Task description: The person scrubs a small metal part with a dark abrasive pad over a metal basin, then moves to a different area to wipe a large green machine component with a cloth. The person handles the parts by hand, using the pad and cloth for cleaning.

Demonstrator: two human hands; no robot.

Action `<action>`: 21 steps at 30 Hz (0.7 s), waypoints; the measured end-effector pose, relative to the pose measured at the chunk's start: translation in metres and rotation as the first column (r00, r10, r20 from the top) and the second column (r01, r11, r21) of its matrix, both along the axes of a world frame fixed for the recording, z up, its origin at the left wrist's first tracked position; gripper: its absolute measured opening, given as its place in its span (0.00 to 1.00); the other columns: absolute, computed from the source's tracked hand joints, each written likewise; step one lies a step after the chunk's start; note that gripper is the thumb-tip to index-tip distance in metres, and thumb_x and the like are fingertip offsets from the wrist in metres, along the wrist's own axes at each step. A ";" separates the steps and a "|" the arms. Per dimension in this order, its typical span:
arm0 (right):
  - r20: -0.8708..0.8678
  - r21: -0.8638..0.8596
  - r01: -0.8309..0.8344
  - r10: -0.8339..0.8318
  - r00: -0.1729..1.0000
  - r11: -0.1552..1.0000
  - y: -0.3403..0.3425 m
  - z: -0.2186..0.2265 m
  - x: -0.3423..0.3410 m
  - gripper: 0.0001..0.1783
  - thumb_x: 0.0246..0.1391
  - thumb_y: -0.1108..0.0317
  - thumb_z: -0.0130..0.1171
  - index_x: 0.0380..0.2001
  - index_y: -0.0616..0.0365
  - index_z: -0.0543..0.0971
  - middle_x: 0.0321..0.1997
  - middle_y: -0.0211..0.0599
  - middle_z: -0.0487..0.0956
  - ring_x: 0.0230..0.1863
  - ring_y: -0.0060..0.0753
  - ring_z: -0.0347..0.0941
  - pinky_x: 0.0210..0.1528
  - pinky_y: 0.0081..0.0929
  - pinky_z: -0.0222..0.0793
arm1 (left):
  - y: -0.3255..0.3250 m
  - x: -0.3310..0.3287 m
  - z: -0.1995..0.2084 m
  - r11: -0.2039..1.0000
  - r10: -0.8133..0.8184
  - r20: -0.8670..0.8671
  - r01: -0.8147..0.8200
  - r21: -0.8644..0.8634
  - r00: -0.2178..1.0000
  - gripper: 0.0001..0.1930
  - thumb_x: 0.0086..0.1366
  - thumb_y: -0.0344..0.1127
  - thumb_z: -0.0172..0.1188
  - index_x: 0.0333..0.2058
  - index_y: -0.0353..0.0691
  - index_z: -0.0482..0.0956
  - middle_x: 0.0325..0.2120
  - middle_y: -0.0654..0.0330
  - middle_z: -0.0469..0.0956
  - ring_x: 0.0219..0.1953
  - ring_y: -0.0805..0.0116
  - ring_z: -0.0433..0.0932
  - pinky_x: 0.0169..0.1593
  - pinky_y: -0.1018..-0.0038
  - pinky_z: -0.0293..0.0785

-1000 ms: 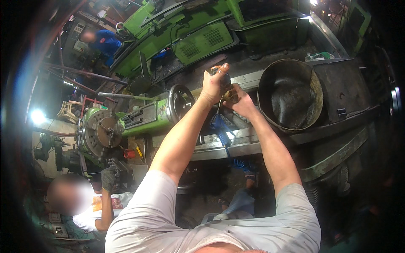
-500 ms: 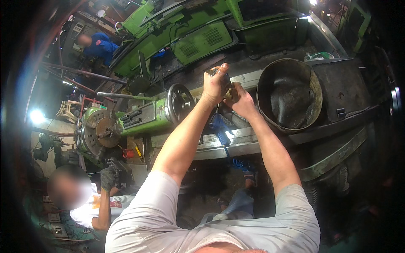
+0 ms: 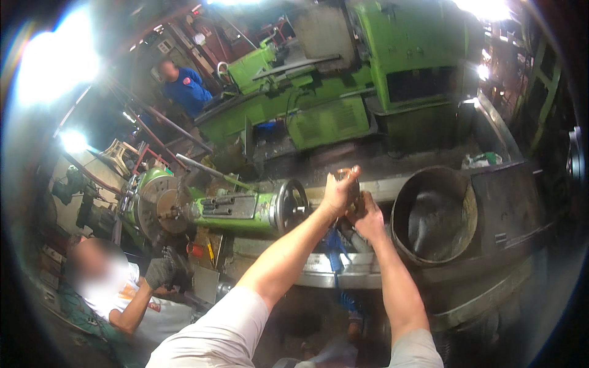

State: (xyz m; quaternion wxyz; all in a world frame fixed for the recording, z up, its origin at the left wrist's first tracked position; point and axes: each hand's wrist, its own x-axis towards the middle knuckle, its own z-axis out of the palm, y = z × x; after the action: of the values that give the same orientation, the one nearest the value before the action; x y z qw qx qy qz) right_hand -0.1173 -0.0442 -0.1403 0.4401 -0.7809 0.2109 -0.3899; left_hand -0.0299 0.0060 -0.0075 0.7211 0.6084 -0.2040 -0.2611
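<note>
Both arms reach forward over the lathe bed (image 3: 362, 270). My left hand (image 3: 337, 196) is closed around a small dark object (image 3: 354, 189), its thumb up along the top. My right hand (image 3: 369, 222) meets it from the right and below, fingers bent against the object. Most of the object is hidden by the fingers, so its kind does not show. Just below the hands, a blue air blow gun (image 3: 334, 242) lies on the bed. Left of them stands the green tailstock (image 3: 230, 211) with its round metal handwheel (image 3: 289, 207).
A large open metal drum (image 3: 471, 211) stands close to my right hand. Beyond the bed is a green machine (image 3: 331, 122). A person in gloves (image 3: 162, 273) sits at the lower left, near a lathe chuck (image 3: 156, 202). Another person in blue (image 3: 187, 89) is farther back.
The view has tilted upward, so everything sits lower in the picture and more of the green machine shows. My hands keep their closed hold on the dark object.
</note>
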 end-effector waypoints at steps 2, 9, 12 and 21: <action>0.043 -0.018 -0.021 0.022 0.999 1.000 0.000 0.007 -0.001 0.28 0.49 0.60 0.71 0.49 0.55 0.70 0.44 0.47 0.80 0.47 0.56 0.78 0.48 0.46 0.75 | 0.001 0.017 -0.013 0.996 0.060 0.063 -0.064 0.064 0.996 0.21 0.60 0.53 0.71 0.30 0.39 0.79 0.28 0.63 0.76 0.31 0.70 0.72 0.37 0.69 0.71; -0.063 0.027 0.015 -0.014 0.998 1.000 0.001 0.006 -0.002 0.29 0.49 0.60 0.71 0.53 0.53 0.71 0.50 0.46 0.80 0.53 0.53 0.77 0.54 0.44 0.73 | 0.000 0.018 -0.009 0.994 -0.093 -0.047 0.090 -0.054 0.995 0.17 0.63 0.48 0.69 0.27 0.42 0.77 0.21 0.69 0.70 0.25 0.76 0.66 0.30 0.72 0.63; -0.074 0.040 0.018 -0.015 0.997 0.999 -0.001 0.001 0.001 0.28 0.49 0.62 0.70 0.52 0.53 0.71 0.48 0.45 0.81 0.51 0.52 0.78 0.53 0.44 0.74 | 0.001 0.025 -0.017 0.990 -0.133 -0.056 0.130 -0.051 0.990 0.17 0.62 0.49 0.69 0.27 0.42 0.77 0.21 0.69 0.69 0.25 0.75 0.66 0.30 0.72 0.63; -0.045 0.099 -0.020 0.024 0.999 0.995 0.001 0.003 0.006 0.26 0.48 0.65 0.70 0.50 0.55 0.72 0.45 0.44 0.82 0.49 0.51 0.79 0.51 0.43 0.74 | -0.001 0.038 -0.030 0.984 -0.175 -0.094 0.177 0.017 0.980 0.24 0.60 0.53 0.72 0.39 0.38 0.77 0.32 0.62 0.74 0.35 0.71 0.69 0.38 0.70 0.68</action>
State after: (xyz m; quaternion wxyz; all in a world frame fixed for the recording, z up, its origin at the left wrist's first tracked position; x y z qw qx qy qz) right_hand -0.1116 -0.0435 -0.1370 0.4774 -0.7693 0.2314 -0.3560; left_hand 0.0081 0.0053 -0.0373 0.6959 0.5844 -0.2201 -0.3545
